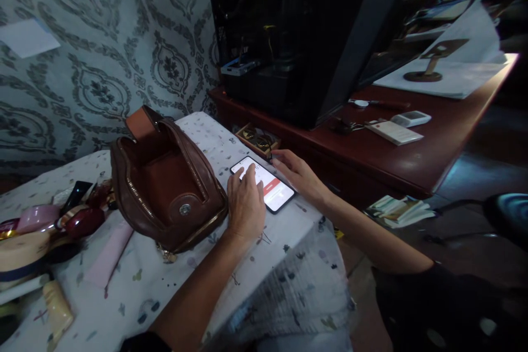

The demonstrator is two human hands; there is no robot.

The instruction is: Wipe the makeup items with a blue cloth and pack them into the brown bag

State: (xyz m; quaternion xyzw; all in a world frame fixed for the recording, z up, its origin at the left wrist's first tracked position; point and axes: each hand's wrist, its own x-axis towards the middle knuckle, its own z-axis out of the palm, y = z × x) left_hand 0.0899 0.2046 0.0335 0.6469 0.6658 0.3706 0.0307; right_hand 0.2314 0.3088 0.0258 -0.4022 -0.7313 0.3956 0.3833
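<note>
Thin black-edged, glass-faced smartphone [284, 195]: flat on white patterned-cloth bench [165, 286], right of brown smooth-leather zip bag [165, 231] | likely light, stiff, slick, crack-prone; take by long edges | hands: left [247, 203] loosely open, fingertips at screen, no grip; right [299, 173] bent beside far edge, hold can't tell | bag gaping, probably soft-walled

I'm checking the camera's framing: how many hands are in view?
2: the left hand, partly over the lit phone; the right hand, just right of the phone, near the wooden tray. Dark areas could hide others.
</note>
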